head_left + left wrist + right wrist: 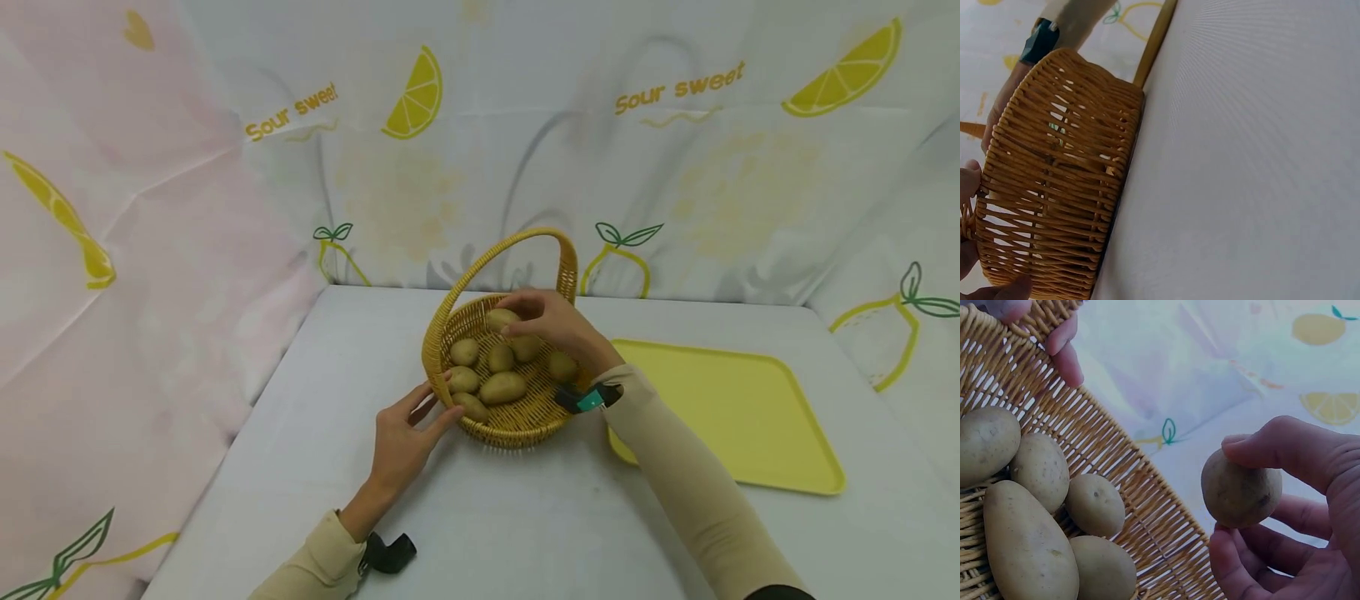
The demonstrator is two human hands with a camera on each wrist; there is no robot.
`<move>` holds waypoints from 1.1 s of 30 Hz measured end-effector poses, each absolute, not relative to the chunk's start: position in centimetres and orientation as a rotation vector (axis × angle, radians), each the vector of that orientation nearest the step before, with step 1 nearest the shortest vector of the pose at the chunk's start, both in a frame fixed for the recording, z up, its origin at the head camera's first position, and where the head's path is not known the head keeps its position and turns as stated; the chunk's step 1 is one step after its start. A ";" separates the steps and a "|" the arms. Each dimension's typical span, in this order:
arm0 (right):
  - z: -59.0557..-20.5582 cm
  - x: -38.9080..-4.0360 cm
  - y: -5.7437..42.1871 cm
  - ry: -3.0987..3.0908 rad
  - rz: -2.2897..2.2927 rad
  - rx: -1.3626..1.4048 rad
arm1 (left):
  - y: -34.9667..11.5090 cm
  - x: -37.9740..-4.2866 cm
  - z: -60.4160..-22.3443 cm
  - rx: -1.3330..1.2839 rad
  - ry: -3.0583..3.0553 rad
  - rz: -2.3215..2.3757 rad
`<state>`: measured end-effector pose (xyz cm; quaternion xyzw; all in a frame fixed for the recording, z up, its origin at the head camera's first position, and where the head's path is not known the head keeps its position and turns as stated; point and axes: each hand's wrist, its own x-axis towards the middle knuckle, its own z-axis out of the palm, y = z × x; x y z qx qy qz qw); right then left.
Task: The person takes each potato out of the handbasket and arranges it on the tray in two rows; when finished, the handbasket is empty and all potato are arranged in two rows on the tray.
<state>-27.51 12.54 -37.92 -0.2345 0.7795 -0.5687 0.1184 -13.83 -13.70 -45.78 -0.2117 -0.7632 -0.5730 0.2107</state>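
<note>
A woven wicker basket (pixel 517 435) with a tall arched handle (pixel 480 265) stands on the white table, several potatoes (pixel 502 387) lying inside. At its left side my left hand (pixel 401 442) grips the rim where the handle joins, thumb and fingers on either side. In the left wrist view, fingertips (pixel 1016 289) press against the basket's outer wall (pixel 1054 181). Over the far part of the basket, my right hand (pixel 558 327) pinches one potato (pixel 1241 489) between thumb and fingers. That potato is held up near rim height in the right wrist view, apart from the others.
To the basket's right lies a flat yellow tray (pixel 723 417) with a low raised rim, partly covered by the right sleeve (pixel 693 475). A lemon-print cloth (pixel 480 183) hangs behind the table and along its left side.
</note>
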 end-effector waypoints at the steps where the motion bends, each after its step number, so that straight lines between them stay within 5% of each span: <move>1: -37.9 -27.3 12.7 2.295 -1.660 -0.684 | -13.6 -13.7 -45.5 -0.584 -2.122 -1.589; 8: -38.2 -25.8 13.9 2.331 -1.729 -0.646 | -13.1 -12.4 -43.6 -0.581 -2.122 -1.583; 33: -38.5 -21.6 17.7 2.351 -1.956 -0.569 | -13.6 -13.9 -45.9 -0.577 -2.120 -1.576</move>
